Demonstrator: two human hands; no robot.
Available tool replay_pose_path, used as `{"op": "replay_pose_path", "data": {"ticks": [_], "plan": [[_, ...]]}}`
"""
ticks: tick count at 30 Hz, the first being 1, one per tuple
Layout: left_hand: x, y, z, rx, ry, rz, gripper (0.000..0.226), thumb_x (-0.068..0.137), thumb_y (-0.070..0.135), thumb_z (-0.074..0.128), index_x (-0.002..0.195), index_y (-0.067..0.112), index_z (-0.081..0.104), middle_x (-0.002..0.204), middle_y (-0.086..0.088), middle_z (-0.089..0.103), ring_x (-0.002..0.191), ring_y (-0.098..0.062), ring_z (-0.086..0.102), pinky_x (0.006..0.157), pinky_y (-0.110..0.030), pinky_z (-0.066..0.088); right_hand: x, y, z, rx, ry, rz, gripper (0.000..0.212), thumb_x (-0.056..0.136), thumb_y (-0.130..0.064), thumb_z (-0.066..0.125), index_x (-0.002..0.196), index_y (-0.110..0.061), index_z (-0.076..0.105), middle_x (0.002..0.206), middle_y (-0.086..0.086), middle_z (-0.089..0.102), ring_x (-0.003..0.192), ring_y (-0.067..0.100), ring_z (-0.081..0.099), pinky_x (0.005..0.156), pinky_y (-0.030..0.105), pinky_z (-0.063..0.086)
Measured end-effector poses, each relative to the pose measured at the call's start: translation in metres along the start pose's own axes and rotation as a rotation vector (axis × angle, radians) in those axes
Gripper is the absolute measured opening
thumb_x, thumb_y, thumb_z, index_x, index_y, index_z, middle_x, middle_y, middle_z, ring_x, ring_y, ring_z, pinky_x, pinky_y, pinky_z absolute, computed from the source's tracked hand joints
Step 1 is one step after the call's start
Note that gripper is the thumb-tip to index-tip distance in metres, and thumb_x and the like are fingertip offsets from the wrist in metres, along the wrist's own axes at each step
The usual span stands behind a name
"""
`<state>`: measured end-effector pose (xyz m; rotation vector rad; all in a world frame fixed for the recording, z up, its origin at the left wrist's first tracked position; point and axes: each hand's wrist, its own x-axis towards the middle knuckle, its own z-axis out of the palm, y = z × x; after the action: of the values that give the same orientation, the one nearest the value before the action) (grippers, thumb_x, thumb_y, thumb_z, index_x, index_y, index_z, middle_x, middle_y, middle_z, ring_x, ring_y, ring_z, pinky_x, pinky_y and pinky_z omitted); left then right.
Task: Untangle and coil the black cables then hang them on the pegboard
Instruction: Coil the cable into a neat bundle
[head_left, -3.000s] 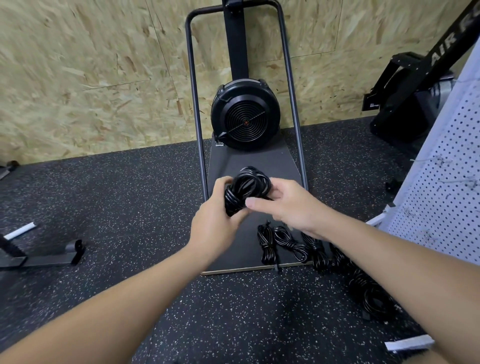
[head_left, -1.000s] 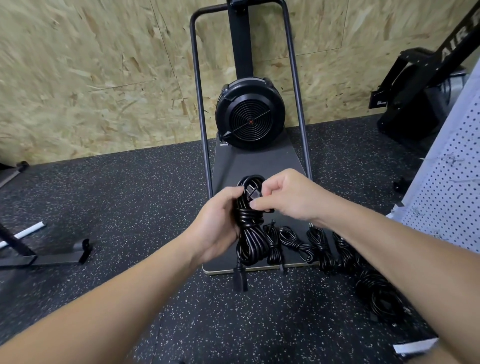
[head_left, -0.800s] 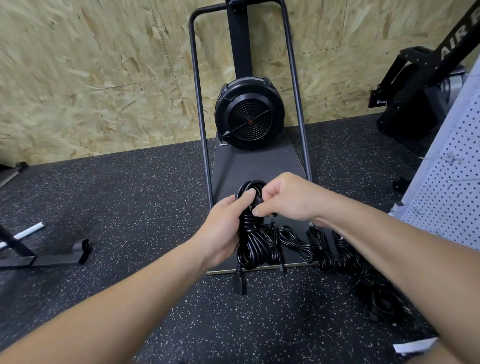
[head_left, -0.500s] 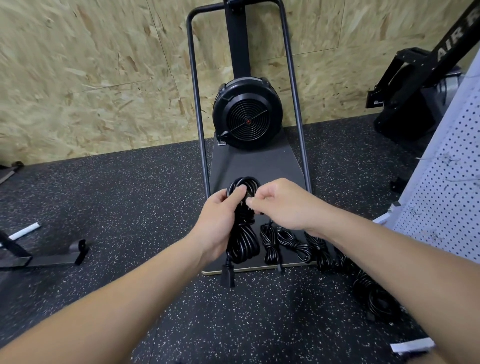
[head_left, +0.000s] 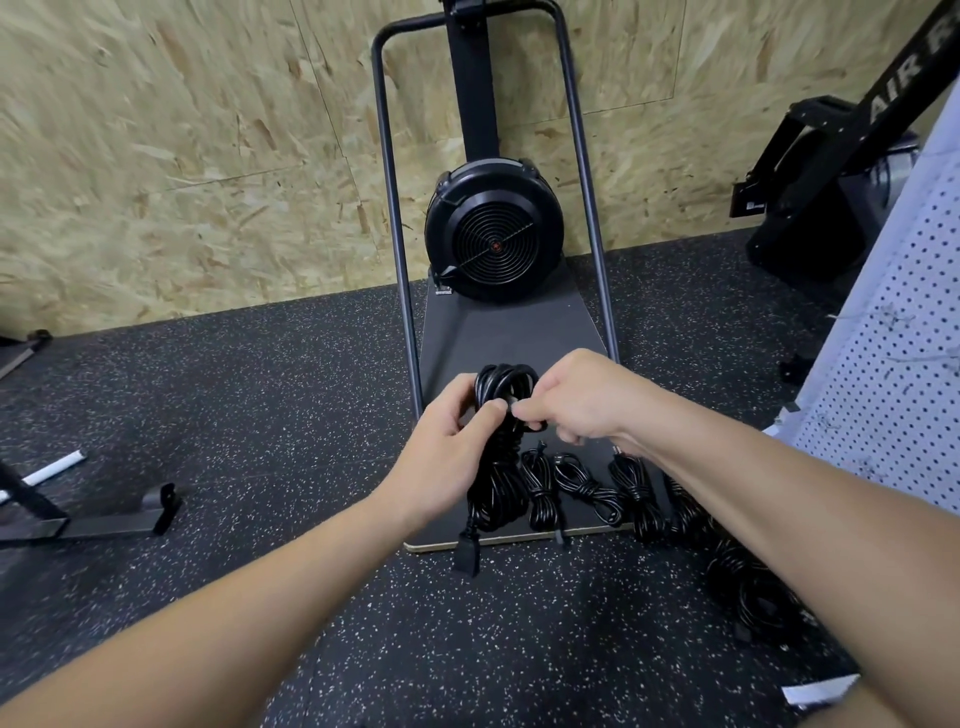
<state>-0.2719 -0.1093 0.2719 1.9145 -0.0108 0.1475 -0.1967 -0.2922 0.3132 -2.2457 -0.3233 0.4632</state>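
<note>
I am gripping the coiled cable (head_left: 498, 457) with my left hand (head_left: 447, 457), my right hand (head_left: 576, 400) pinching its end; I should be tucking it snugly.

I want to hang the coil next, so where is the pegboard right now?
In the head view the white pegboard stands at the right edge, right of the coiled cables on the floor and the right hand.

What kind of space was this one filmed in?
Most likely a home or garage gym: speckled rubber flooring, a fan-wheel exercise machine against a chipboard wall, and a second machine lettered "AIR" on the right.
</note>
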Motion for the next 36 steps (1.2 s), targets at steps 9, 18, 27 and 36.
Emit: {"op": "replay_pose_path", "data": {"ticks": [9, 18, 27, 36], "plan": [[0.001, -0.004, 0.002, 0.222, -0.033, 0.105, 0.02, 0.112, 0.022, 0.058, 0.129, 0.03, 0.062, 0.115, 0.012, 0.077, 0.109, -0.012, 0.075, 0.103, -0.052, 0.058, 0.0, 0.003, 0.003, -0.284, 0.189, -0.099, 0.037, 0.097, -0.041, 0.079, 0.076, -0.011, 0.076, 0.077, 0.009, 0.075, 0.081, 0.032, 0.073, 0.073, 0.038, 0.059], [0.008, 0.006, -0.021, 0.024, -0.198, -0.022, 0.051, 0.105, -0.01, 0.03, 0.137, 0.013, 0.063, 0.122, -0.014, 0.078, 0.115, -0.038, 0.075, 0.102, -0.056, 0.061, 0.008, 0.018, 0.002, -0.24, 0.184, -0.308, 0.036, 0.098, -0.04, 0.079, 0.071, -0.019, 0.066, 0.072, -0.002, 0.069, 0.065, 0.019, 0.064, 0.065, 0.037, 0.055], [0.013, 0.004, -0.028, 0.023, -0.171, 0.021, 0.018, 0.108, 0.006, 0.067, 0.104, 0.008, 0.05, 0.102, -0.023, 0.08, 0.092, -0.053, 0.076, 0.077, -0.052, 0.068, 0.016, 0.033, -0.003, 0.055, -0.012, -0.337, 0.028, 0.103, -0.03, 0.075, 0.089, -0.006, 0.07, 0.075, 0.011, 0.076, 0.053, 0.01, 0.054, 0.055, 0.024, 0.044], [0.023, -0.001, -0.021, 0.011, -0.04, -0.007, 0.023, 0.105, 0.005, 0.072, 0.096, 0.005, 0.05, 0.09, -0.023, 0.079, 0.084, -0.051, 0.077, 0.079, -0.066, 0.065, 0.021, 0.035, 0.011, 0.369, -0.091, -0.232, 0.023, 0.098, -0.017, 0.06, 0.115, -0.025, 0.074, 0.106, 0.012, 0.076, 0.107, 0.033, 0.073, 0.107, 0.054, 0.057]]}}
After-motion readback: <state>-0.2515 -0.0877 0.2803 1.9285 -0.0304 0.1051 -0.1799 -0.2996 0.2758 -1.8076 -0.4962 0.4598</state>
